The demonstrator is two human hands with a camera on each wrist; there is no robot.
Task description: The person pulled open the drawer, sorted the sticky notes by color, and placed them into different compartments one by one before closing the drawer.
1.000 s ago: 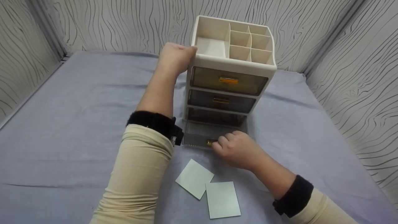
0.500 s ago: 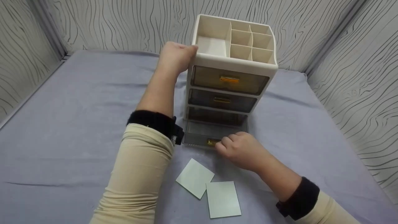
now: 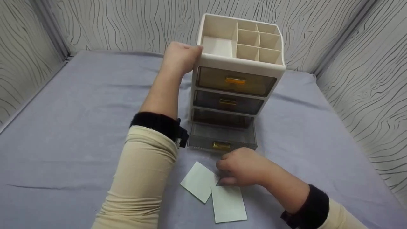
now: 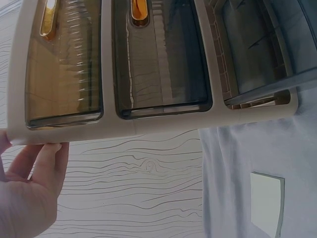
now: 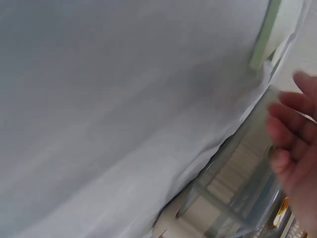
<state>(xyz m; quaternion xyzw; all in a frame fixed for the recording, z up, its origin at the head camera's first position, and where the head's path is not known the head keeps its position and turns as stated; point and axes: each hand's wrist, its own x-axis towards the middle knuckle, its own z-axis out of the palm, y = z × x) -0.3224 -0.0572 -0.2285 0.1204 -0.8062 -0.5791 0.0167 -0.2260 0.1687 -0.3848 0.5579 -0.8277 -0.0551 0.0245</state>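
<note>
A cream drawer organizer (image 3: 241,63) stands on the cloth, its bottom drawer (image 3: 222,135) pulled out. My left hand (image 3: 181,58) grips its upper left edge, thumb at the top rim. In the left wrist view, the fingers (image 4: 44,166) press against the side wall. My right hand (image 3: 246,167) hovers in front of the pulled-out drawer, apart from its gold handle (image 3: 221,145), fingers loosely bent and holding nothing. Below it lie two thin, pale green square pieces, one turned diagonally (image 3: 198,183) and one nearer me (image 3: 229,205). Whether a fingertip touches either is unclear.
Two upper drawers with smoky fronts (image 3: 236,81) are closed. The organizer's top has one large compartment (image 3: 217,46) and several small ones. A lavender cloth (image 3: 79,127) covers the table, with wood-grain patterned panels (image 3: 127,25) behind and at both sides.
My right hand has let go of the bottom drawer's handle and moved toward me, near the pale green pieces. The left hand keeps its grip on the organizer. The drawer remains out.
</note>
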